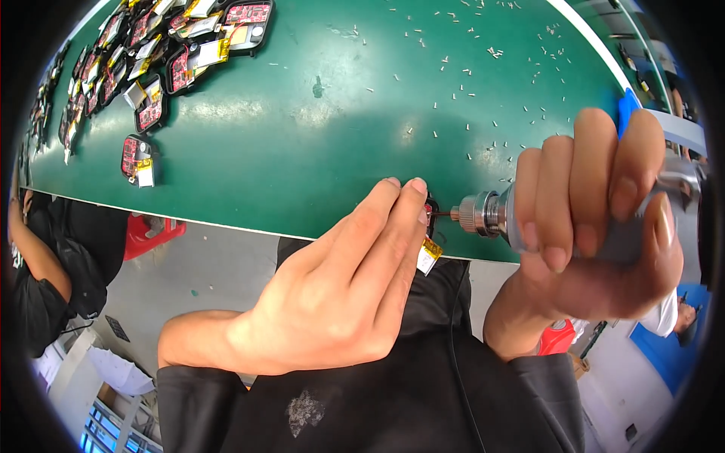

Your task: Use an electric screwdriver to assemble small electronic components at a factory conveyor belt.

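Observation:
At the table's near edge, my left hand [332, 294] presses its fingers, held together, onto a small black case [432, 215] with a red circuit board. Most of the case is hidden under the fingers. A silvery battery pack with a yellow end [429, 255] hangs out toward me. My right hand [589, 204] is wrapped round an electric screwdriver [483, 214] with a knurled metal nose, lying almost level. Its thin bit reaches left to the case beside my left fingertips; whether it sits in a screw I cannot tell.
Many similar opened cases with red boards and batteries [181, 68] are heaped at the far left of the green table [257, 166]. One case [138, 160] lies apart, nearer me. Small screws [495, 53] are scattered at the far right. Another person [53, 279] is at the left.

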`<act>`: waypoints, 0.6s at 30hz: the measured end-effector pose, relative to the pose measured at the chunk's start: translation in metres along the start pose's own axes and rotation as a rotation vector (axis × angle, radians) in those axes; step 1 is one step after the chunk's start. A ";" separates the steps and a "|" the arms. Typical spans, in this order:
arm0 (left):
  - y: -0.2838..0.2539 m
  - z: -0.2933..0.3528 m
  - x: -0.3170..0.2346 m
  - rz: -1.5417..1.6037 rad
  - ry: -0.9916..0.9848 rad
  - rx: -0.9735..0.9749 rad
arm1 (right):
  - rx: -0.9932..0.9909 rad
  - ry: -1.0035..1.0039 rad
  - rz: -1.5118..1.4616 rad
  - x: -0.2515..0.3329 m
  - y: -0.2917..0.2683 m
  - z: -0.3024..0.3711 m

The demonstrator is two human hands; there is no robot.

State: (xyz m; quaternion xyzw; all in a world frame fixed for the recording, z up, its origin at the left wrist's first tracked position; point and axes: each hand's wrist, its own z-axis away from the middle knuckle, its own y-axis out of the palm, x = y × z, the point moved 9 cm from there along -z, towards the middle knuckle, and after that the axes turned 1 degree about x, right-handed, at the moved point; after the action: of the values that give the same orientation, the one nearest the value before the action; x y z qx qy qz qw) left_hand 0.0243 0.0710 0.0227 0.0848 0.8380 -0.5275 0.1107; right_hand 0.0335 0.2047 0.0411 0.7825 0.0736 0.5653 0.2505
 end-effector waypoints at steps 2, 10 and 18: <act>0.000 0.001 0.000 0.004 0.000 -0.002 | -0.028 0.003 -0.018 0.001 -0.007 -0.001; 0.003 0.001 -0.006 -0.009 -0.017 0.001 | -0.018 -0.013 -0.015 0.003 -0.005 0.007; 0.003 0.002 0.001 0.022 0.000 -0.066 | 0.087 0.160 0.087 -0.014 0.013 -0.009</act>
State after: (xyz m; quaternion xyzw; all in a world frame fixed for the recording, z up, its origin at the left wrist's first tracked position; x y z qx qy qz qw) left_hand 0.0246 0.0703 0.0194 0.0902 0.8540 -0.4984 0.1190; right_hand 0.0185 0.1904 0.0380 0.7475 0.0841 0.6325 0.1848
